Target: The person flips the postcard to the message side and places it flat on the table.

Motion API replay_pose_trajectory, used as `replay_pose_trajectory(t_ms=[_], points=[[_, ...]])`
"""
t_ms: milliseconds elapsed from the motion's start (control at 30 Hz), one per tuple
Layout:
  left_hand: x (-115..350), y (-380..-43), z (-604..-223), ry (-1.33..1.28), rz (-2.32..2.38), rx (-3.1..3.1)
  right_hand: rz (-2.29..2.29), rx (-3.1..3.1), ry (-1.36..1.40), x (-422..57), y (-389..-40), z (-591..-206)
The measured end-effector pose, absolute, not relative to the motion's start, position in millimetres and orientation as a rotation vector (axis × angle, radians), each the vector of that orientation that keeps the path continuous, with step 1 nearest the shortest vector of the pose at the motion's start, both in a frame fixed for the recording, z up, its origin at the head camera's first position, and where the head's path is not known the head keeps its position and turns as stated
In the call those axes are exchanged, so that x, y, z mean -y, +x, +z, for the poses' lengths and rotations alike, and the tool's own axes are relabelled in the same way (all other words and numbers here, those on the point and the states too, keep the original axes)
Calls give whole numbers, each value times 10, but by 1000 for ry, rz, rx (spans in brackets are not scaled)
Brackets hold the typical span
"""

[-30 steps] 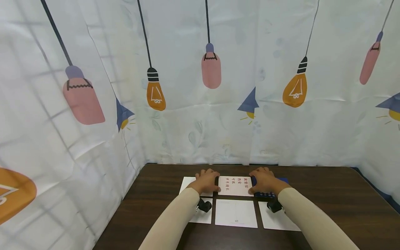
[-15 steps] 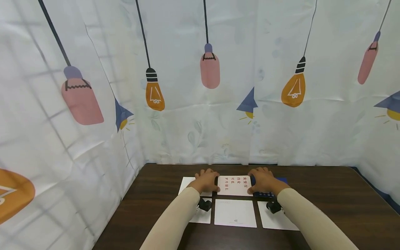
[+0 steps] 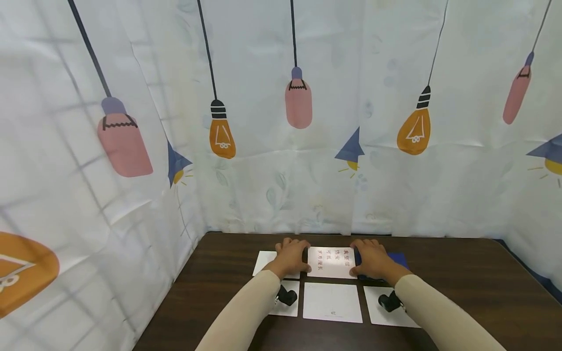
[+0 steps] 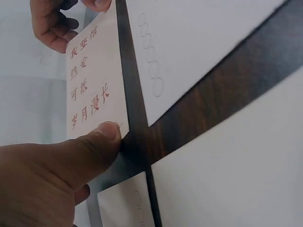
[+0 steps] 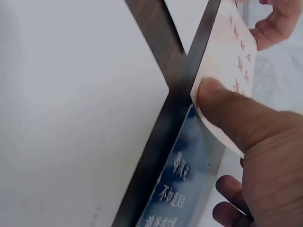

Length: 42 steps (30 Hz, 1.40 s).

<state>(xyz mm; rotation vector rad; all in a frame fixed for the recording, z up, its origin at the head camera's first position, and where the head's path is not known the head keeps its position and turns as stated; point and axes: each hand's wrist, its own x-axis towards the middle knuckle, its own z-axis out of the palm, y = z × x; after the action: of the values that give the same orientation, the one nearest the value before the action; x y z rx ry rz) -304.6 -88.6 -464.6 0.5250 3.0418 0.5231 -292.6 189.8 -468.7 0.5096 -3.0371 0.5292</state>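
A pale pink card (image 3: 331, 263) printed with red Chinese characters is at the centre of the back row. My left hand (image 3: 290, 257) grips its left edge; in the left wrist view the thumb (image 4: 108, 131) presses on the near corner. On the opposite edge my right hand (image 3: 372, 261) pinches the card, its thumb (image 5: 213, 90) lying on the printed face. In the right wrist view the card bows slightly, and its side edge stands over a blue card (image 5: 177, 189) with white writing. My right hand hides much of that blue card in the head view.
White cards lie on the dark wooden table (image 3: 461, 282): one at back left (image 3: 262, 261), partly under my left hand, and a front row with a middle card (image 3: 332, 304) and a right card (image 3: 386, 316). A patterned white curtain (image 3: 272, 195) hangs behind.
The head view has shifted slightly. Both hands keep their grip on the pink card; my right hand and forearm now cover more of the blue card, hiding its lower part.
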Motion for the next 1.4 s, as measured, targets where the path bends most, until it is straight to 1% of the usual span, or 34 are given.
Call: replay_pose_trajectory(t_ms=[167,367,767,1067,1233,1400], points=[[891,-3022,-4686,539,524,-3076,599,3031,465,-1875,-2897,-4690],[915,-2962,-4676,579,703,-3053,756,3031,386,-1878,-2857,-4694],[967,-2914,-4690,643,958,-3003,1017,2950,454,-1913,-2778,-4648],[994,-2902,-4678,624,1055,-2979,1100,2908,444,-1931,-2784,-4686],[998,-2873,-4665,582,1113,-2959,1135,2897,397,-1911,-2742,-4640],[1002,-2880,-4693,579,1106,-3008,1068,2892,412,-1915,-2717,-4627]])
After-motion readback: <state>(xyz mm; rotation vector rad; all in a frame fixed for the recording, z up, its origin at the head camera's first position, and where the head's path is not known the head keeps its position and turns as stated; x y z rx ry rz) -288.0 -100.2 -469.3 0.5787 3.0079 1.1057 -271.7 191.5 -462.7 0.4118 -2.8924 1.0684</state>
